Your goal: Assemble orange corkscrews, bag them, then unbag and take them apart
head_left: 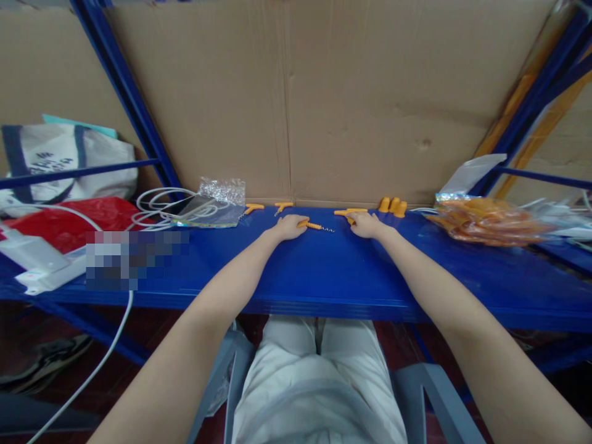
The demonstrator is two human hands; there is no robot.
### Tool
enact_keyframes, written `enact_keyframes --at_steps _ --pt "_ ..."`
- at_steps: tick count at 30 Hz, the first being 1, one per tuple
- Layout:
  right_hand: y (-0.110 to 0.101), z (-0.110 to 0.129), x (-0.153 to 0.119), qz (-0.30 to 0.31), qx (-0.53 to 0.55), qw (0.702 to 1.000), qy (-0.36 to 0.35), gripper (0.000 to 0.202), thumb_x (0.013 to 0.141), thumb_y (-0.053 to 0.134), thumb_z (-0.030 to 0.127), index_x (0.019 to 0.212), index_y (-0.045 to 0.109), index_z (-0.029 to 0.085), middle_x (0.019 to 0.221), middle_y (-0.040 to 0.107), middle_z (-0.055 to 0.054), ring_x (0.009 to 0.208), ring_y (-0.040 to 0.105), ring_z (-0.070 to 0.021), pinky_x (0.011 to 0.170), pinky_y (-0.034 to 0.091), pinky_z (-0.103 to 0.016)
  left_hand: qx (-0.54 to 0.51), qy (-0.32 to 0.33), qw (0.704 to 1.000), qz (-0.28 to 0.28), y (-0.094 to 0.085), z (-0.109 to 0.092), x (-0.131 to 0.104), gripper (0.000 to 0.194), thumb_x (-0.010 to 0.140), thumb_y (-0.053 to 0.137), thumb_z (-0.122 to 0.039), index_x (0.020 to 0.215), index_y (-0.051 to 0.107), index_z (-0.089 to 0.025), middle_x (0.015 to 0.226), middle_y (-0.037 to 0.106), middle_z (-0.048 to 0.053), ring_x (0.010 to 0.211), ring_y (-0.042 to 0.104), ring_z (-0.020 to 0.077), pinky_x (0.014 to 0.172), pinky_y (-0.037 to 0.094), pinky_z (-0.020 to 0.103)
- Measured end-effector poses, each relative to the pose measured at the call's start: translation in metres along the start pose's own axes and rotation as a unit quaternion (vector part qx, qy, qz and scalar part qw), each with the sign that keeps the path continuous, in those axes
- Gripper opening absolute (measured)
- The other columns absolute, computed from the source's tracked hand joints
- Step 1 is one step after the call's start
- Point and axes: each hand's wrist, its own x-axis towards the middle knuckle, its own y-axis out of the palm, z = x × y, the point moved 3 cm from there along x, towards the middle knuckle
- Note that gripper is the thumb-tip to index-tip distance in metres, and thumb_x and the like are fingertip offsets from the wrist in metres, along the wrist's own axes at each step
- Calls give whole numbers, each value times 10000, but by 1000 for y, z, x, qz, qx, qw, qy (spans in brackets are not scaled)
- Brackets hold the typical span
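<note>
My left hand (291, 227) is closed on the handle of an orange corkscrew-like tool (315, 226), whose metal spiral points right over the blue table (337, 271). My right hand (363, 224) has its fingers closed on an orange T-shaped piece (350, 212) near the back edge. Behind my left hand lie two more orange tools with spirals, one (254, 208) farther left and one (283, 205) closer. To the right of my right hand, several orange caps (394, 206) stand together.
Orange plastic bags (490, 222) are piled at the right. On the left are a clear bag (222, 206), coiled white cable (160, 209), a red bag (111, 213), a white power strip (46, 274) and a canvas bag (104, 157). Cardboard (324, 111) stands behind the table.
</note>
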Motion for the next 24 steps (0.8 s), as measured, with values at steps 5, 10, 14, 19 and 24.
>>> enact_keyframes --at_steps 5,10,14,19,24 --pt "-1 -4 2 -16 -4 1000 -7 596 859 418 213 1441 537 267 1472 557 -80 1351 513 -328 1098 377 -624 -17 26 999 19 -1 1 0 532 900 488 -337 1421 558 -257 1481 553 12 1387 493 205 1144 364 298" --pt "0 -5 4 -14 -17 1000 -6 569 879 404 221 1426 560 236 1450 578 -83 1329 543 -300 1076 447 -502 -11 35 999 32 -4 -1 -1 551 916 477 -312 1447 531 -176 1506 518 46 1409 465 189 1152 338 252" --pt "2 -5 7 -19 -22 999 -14 558 870 407 188 1396 593 190 1392 625 -101 1271 596 -260 1061 466 -374 -6 34 999 34 -4 -1 -2 543 922 472 -303 1451 524 -196 1510 511 31 1412 461 183 1159 330 258" --pt "3 -5 7 -18 -17 1000 -1 566 870 406 177 1409 578 154 1414 602 -134 1307 566 -273 1095 430 -400 -9 36 999 35 -4 -2 -2 561 920 476 -301 1459 514 -148 1516 503 59 1418 452 188 1158 323 237" --pt "2 -10 7 -15 9 1000 23 564 879 415 201 1418 573 244 1457 570 -81 1363 505 -329 1151 271 -636 -16 43 998 32 -3 -1 -1 553 923 479 -294 1456 519 -151 1512 507 55 1411 463 197 1168 321 255"
